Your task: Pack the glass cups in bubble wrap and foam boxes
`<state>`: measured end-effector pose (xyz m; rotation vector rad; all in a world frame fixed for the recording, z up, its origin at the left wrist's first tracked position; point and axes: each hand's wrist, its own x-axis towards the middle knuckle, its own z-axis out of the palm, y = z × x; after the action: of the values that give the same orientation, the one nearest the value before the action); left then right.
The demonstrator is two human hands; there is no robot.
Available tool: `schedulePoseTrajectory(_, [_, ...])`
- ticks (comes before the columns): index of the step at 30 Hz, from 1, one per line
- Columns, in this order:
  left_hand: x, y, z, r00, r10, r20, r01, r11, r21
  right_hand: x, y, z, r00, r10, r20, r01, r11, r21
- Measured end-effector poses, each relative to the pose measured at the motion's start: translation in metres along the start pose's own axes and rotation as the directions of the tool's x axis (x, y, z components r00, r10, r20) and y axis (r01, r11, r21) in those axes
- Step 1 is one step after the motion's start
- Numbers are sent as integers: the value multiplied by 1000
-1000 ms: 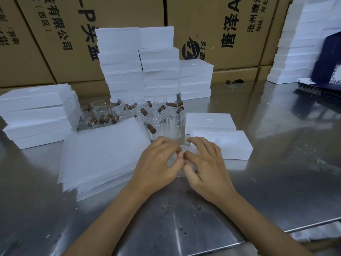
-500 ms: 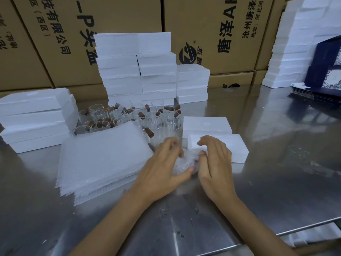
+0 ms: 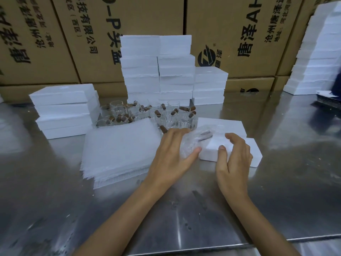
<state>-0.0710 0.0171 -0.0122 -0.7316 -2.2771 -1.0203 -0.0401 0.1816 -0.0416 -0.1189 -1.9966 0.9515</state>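
My left hand (image 3: 172, 156) grips a glass cup wrapped in bubble wrap (image 3: 194, 141), lifted just above the steel table and tilted toward a white foam box (image 3: 256, 156) lying on the right. My right hand (image 3: 233, 156) hovers over that foam box's near left corner, its fingers curved and its thumb near the box edge, holding nothing. A stack of bubble wrap sheets (image 3: 120, 148) lies left of my left hand. Behind it stand several bare glass cups with brown handles (image 3: 147, 113).
Stacks of white foam boxes stand at the left (image 3: 64, 108), the back centre (image 3: 158, 69) and the far right (image 3: 317, 58). Brown cartons (image 3: 92, 34) wall off the back. Dark blue boxes (image 3: 330, 100) lie at the right edge. The near table (image 3: 184, 218) is bare steel.
Both hands were rolling the wrap around the cup on the table. Now the left hand alone holds the wrapped cup, raised and moved right, while the right hand has let go and shifted over the foam box.
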Motion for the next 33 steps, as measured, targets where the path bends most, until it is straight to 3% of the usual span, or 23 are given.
schedulePoseTrajectory(3, [0,-4,-5,999,3,38,-4,1000,24,-2,-3,0,997,-50,52,51,999,-16])
schedulePoseTrajectory(8, [-1,-1,-8,974,144,174,-158,985,73,-5,-4,0,934,-309,181,337,930,-151])
schedulePoseTrajectory(10, [0,0,-9,960,192,202,-209,976,63,-5,-2,1,914,-343,217,386,900,-201])
schedulePoseTrajectory(13, [6,1,-10,941,265,211,-293,950,112,-6,0,1,918,-314,242,366,907,-210])
schedulePoseTrajectory(16, [14,5,-7,941,265,209,-291,951,107,0,2,-4,919,-293,264,347,920,-184])
schedulePoseTrajectory(21, [49,25,20,976,134,170,-120,989,-88,42,13,-26,951,-254,178,289,933,-214])
schedulePoseTrajectory(25, [71,31,60,978,21,208,13,988,-157,72,36,-35,960,-171,222,231,933,-277])
schedulePoseTrajectory(29, [59,10,92,944,0,330,7,1000,-20,73,67,-34,932,-61,358,202,907,-369])
schedulePoseTrajectory(33, [53,-5,105,950,50,308,-88,990,109,67,85,-31,930,-9,366,152,920,-362])
